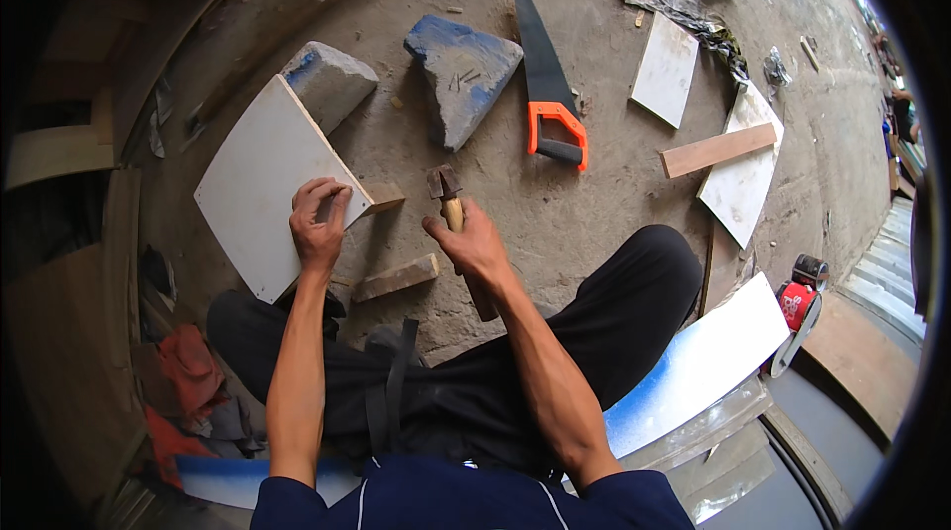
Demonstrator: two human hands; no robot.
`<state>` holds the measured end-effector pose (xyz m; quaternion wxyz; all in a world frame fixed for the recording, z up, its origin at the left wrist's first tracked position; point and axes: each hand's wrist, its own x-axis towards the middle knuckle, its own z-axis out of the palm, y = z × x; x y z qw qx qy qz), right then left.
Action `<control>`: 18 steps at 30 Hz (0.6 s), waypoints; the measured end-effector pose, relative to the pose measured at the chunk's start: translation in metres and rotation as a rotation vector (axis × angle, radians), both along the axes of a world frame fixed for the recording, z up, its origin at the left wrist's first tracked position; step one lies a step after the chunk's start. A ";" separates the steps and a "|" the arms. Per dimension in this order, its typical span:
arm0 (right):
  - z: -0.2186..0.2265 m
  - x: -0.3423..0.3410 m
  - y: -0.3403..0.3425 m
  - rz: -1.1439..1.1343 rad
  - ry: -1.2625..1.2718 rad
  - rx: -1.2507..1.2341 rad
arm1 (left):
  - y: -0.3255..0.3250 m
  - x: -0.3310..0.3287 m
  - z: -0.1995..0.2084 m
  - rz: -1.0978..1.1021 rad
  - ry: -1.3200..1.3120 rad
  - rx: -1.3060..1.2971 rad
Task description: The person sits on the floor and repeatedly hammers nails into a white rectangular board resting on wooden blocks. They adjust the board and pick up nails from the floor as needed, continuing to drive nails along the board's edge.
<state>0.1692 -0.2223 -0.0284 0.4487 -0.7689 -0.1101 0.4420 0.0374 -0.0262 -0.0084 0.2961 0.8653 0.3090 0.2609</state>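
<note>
A white board (pixel 260 191) rests tilted at the left, partly over a blue-stained concrete chunk (pixel 337 84). At the board's near right corner my left hand (pixel 319 223) is closed in a pinch; what its fingertips hold is too small to make out. A short wood block (pixel 382 197) sticks out from under that corner. My right hand (pixel 473 245) grips a hammer (pixel 443 180) by its wooden handle, the head raised a little right of the board. Several nails (pixel 463 81) lie on a second blue-stained concrete chunk (pixel 446 50) beyond the hammer.
A handsaw (pixel 545 59) with an orange handle lies right of the concrete. Farther right are white panels (pixel 666 69) and a wood strip (pixel 718 150). Another wood block (pixel 396 278) sits before my lap. A red power tool (pixel 795 304) is at the right, red cloth (pixel 188 371) at lower left.
</note>
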 end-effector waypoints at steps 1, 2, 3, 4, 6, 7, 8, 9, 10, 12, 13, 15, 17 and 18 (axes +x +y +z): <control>-0.001 0.000 0.000 -0.011 0.004 0.008 | 0.000 0.001 0.001 -0.004 -0.003 -0.005; 0.001 -0.001 0.001 -0.022 0.009 0.015 | 0.000 0.001 0.001 -0.007 -0.005 -0.010; 0.003 -0.001 0.001 -0.019 0.035 0.003 | 0.001 -0.001 0.000 -0.015 0.012 -0.001; 0.006 0.000 0.002 -0.014 0.062 -0.009 | 0.002 -0.003 -0.001 -0.023 0.028 0.008; 0.007 0.002 0.003 -0.010 0.080 -0.018 | 0.004 -0.002 -0.001 -0.044 0.037 0.024; 0.006 0.001 0.003 -0.010 0.078 -0.015 | 0.004 -0.002 -0.001 -0.055 0.036 0.031; 0.005 0.001 0.004 -0.006 0.075 -0.011 | 0.005 -0.002 -0.001 -0.064 0.034 0.039; 0.005 0.001 0.005 -0.003 0.080 -0.017 | 0.005 -0.002 -0.001 -0.061 0.031 0.036; 0.004 0.001 0.006 0.002 0.084 -0.022 | 0.004 -0.003 -0.001 -0.056 0.028 0.033; 0.005 0.002 0.008 0.009 0.082 -0.027 | 0.004 -0.001 -0.001 -0.056 0.014 0.026; 0.006 0.002 0.009 0.014 0.077 -0.025 | 0.003 0.000 -0.002 -0.058 0.005 0.024; 0.008 0.001 0.010 0.033 0.074 -0.023 | 0.003 -0.001 -0.002 -0.058 -0.007 0.024; 0.010 0.001 0.010 0.057 0.073 -0.022 | 0.004 0.000 -0.001 -0.058 -0.015 0.025; 0.011 0.000 0.010 0.059 0.073 -0.018 | 0.004 0.001 -0.001 -0.057 -0.021 0.026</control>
